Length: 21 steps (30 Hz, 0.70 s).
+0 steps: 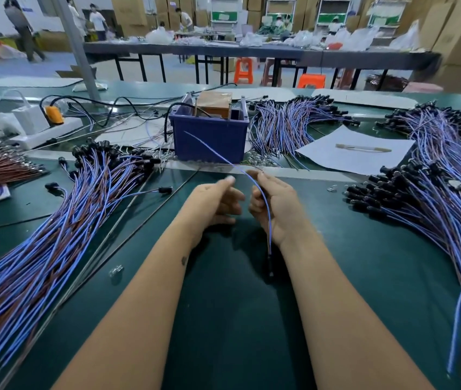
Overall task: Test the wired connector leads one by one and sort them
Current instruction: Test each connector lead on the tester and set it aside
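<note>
One lead [263, 198] is up for testing, just in front of the blue tester box [211, 139]. I'd steady its bare tips before touching them to the box's contacts, letting the black connector hang free. My right hand [272, 205] pinches the wire, palm inward; my left hand [215, 201] hovers alongside, fingers loosely curled, holding nothing.

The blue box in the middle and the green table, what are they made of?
The blue box looks like moulded plastic: even colour, a thick rolled rim, a dull sheen. The green table top looks like a smooth rubbery or vinyl mat, matte with soft reflections, though that is less certain from the picture alone.
</note>
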Available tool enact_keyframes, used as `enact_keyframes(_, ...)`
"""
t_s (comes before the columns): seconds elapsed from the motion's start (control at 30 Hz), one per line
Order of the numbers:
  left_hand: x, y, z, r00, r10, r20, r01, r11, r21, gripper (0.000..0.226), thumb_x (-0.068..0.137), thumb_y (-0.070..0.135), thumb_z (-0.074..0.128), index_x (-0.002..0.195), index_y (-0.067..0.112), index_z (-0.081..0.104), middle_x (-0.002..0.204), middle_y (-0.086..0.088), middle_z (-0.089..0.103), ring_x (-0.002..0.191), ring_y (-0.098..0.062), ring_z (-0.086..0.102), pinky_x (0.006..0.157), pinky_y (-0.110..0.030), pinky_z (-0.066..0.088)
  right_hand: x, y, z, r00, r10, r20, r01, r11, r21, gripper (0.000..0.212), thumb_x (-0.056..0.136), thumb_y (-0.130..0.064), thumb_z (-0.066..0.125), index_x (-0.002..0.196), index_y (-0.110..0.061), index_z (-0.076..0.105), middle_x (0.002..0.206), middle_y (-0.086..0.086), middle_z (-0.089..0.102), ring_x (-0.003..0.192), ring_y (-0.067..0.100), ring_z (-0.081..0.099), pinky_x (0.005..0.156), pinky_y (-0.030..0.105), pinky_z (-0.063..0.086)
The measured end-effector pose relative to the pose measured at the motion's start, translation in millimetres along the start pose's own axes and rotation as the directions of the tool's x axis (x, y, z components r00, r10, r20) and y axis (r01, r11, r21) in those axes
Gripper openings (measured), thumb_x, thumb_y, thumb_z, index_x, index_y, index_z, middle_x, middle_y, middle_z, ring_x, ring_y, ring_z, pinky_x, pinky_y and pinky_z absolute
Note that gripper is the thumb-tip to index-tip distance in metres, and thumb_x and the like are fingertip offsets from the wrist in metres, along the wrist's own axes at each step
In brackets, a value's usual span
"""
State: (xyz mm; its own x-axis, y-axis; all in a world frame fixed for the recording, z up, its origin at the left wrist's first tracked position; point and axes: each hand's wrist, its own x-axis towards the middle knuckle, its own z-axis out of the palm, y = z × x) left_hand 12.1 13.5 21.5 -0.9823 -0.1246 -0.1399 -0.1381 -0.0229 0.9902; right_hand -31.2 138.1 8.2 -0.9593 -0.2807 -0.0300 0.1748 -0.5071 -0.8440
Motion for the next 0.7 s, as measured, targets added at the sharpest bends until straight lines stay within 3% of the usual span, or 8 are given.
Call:
enact_keyframes(0.13,6,0,-5,0.986,0.017,-0.167,-0.052,0.977,-0.207,0.036,0.104,0.034,0.036,0.092,0.013,0.063,0.073,-0.001,0.070,0.067,-0.014,0.067,0.057,-0.025,0.055,-3,9,7,0.996,-0.053,0.073,0.074,0.946,-0.317,0.027,0.100,-0.011,0.046,0.084,-0.010,0.067,0.042,-0.003,0.041,0.035,0.006,0.030,0.036,0.015,0.022)
enact_keyframes(0.2,6,-3,-7,0.976,0.079,-0.204,-0.123,0.970,-0.212,0.031,0.104,0.028,0.039,0.092,0.015,0.064,0.073,0.003,0.072,0.067,-0.010,0.067,0.059,-0.024,0.054,-5,14,13,0.989,-0.097,0.115,0.140,0.875,-0.463,0.024,0.098,-0.008,0.050,0.086,-0.012,0.071,0.044,-0.001,0.050,0.038,0.007,0.040,0.039,0.016,0.031)
enact_keyframes(0.27,6,-5,-8,0.961,0.134,-0.240,-0.186,0.959,-0.213,0.025,0.102,0.022,0.046,0.089,0.016,0.067,0.070,0.005,0.071,0.065,-0.008,0.066,0.061,-0.023,0.053,-7,20,17,0.977,-0.139,0.163,0.208,0.797,-0.567,0.022,0.095,-0.007,0.054,0.085,-0.016,0.072,0.059,0.004,0.065,0.052,0.009,0.052,0.051,0.017,0.042)
enact_keyframes(0.33,7,-7,-11,0.950,0.154,-0.270,-0.224,0.941,-0.252,0.020,0.099,0.017,0.051,0.088,0.016,0.068,0.068,0.006,0.071,0.062,-0.008,0.064,0.056,-0.019,0.052,-9,25,19,0.966,-0.141,0.215,0.251,0.698,-0.670,0.024,0.094,-0.010,0.056,0.079,-0.023,0.069,0.056,-0.004,0.061,0.051,0.006,0.050,0.054,0.019,0.041)
enact_keyframes(0.47,10,-6,-16,0.934,0.179,-0.308,-0.272,0.917,-0.293,0.021,0.100,0.017,0.050,0.091,0.020,0.069,0.067,0.010,0.069,0.061,-0.005,0.050,0.043,-0.016,0.042,-10,29,18,0.956,-0.078,0.281,0.270,0.604,-0.750,0.017,0.092,-0.019,0.060,0.086,-0.027,0.074,0.051,-0.014,0.057,0.049,0.000,0.049,0.057,0.019,0.040)
enact_keyframes(0.57,12,-7,-20,0.939,0.174,-0.298,-0.254,0.932,-0.259,0.024,0.100,0.023,0.048,0.091,0.022,0.071,0.069,0.011,0.069,0.061,-0.004,0.043,0.041,-0.015,0.035,-10,27,21,0.958,-0.019,0.285,0.246,0.562,-0.790,0.012,0.088,-0.029,0.066,0.090,-0.027,0.078,0.061,-0.022,0.064,0.063,-0.006,0.057,0.065,0.015,0.043)
enact_keyframes(0.63,13,-9,-22,0.941,0.177,-0.288,-0.234,0.957,-0.174,0.025,0.100,0.026,0.048,0.091,0.024,0.071,0.072,0.011,0.069,0.056,-0.004,0.039,0.041,-0.015,0.032,-11,26,23,0.964,0.017,0.265,0.222,0.495,-0.840,0.010,0.086,-0.035,0.066,0.085,-0.035,0.076,0.076,-0.014,0.071,0.081,0.004,0.063,0.080,0.030,0.051)
enact_keyframes(0.7,14,-10,-24,0.943,0.189,-0.274,-0.229,0.966,-0.122,0.025,0.100,0.028,0.048,0.094,0.026,0.072,0.076,0.008,0.067,0.052,-0.005,0.035,0.041,-0.015,0.031,-12,23,25,0.968,0.011,0.250,0.218,0.455,-0.863,0.011,0.086,-0.035,0.065,0.082,-0.033,0.075,0.076,-0.006,0.071,0.078,0.014,0.063,0.078,0.035,0.051)
